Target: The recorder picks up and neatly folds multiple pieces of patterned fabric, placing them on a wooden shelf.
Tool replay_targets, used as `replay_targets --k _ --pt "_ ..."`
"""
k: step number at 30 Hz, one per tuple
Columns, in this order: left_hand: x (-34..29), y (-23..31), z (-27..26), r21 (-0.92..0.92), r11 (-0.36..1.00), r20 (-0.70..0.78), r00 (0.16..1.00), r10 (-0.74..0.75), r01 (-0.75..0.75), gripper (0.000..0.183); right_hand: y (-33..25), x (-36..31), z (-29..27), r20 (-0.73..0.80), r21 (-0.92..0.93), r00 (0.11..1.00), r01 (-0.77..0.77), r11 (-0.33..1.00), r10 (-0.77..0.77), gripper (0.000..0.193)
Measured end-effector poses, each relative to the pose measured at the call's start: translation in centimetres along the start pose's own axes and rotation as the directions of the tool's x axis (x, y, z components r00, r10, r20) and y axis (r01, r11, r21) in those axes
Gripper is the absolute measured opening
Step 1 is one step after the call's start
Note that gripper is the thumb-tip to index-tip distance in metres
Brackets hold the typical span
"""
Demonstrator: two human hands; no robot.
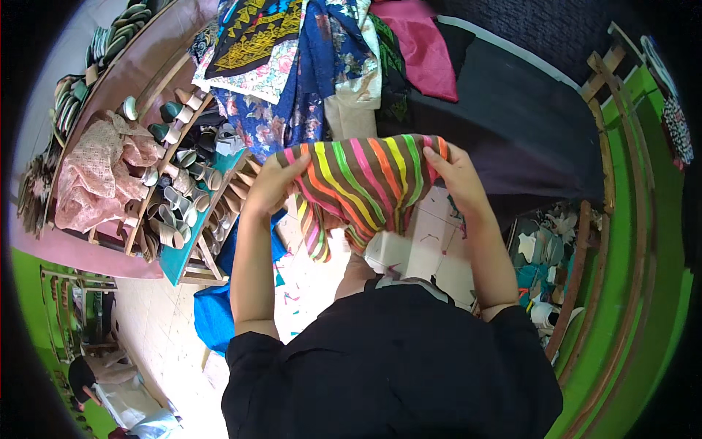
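A striped cloth (362, 183) in brown, pink, orange, yellow and green hangs between both my hands at chest height. My left hand (272, 184) grips its left upper edge. Its right upper edge is pinched in my right hand (457, 172). The lower part of the cloth droops in folds toward my black top. Behind the cloth lies a pile of printed fabrics (292, 66) in blue floral, black with yellow pattern, and magenta.
A wooden rack (183, 197) with several thread cones stands at left, beside a pink lace cloth (95, 172). A dark cloth (512, 124) covers the surface at right. Blue fabric (212, 311) lies on the tiled floor. Another person (102, 377) crouches at lower left.
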State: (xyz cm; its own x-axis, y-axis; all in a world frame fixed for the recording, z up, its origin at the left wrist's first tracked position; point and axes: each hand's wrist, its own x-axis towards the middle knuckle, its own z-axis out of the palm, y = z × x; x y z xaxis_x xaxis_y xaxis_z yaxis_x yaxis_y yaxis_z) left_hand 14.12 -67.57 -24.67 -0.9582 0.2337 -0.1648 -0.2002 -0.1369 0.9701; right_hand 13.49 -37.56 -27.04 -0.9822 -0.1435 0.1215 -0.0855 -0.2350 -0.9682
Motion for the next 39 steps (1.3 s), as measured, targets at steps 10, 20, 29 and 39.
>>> replay_targets --k 10,20,29,39 --pt "4.8 -3.4 4.3 -0.094 0.98 0.116 0.976 0.186 -0.176 0.037 -2.4 0.7 -2.9 -0.211 -0.104 0.951 0.209 0.972 -0.227 0.036" --pt "8.6 -4.9 8.2 -0.161 0.955 -0.008 0.967 0.253 -0.251 0.022 -5.6 -1.8 -7.0 -0.381 -0.477 0.771 0.308 0.823 -0.509 0.02" --pt "14.9 2.5 17.5 -0.082 0.958 0.014 0.961 0.278 -0.276 0.02 -8.3 -2.7 -10.5 -0.576 -0.618 0.382 0.376 0.69 -0.723 0.017" --pt "22.3 11.9 27.7 -0.458 0.75 0.429 0.621 0.656 -0.477 0.034 -17.7 3.6 -17.5 -0.534 -0.766 -0.072 0.462 0.446 -0.843 0.02"
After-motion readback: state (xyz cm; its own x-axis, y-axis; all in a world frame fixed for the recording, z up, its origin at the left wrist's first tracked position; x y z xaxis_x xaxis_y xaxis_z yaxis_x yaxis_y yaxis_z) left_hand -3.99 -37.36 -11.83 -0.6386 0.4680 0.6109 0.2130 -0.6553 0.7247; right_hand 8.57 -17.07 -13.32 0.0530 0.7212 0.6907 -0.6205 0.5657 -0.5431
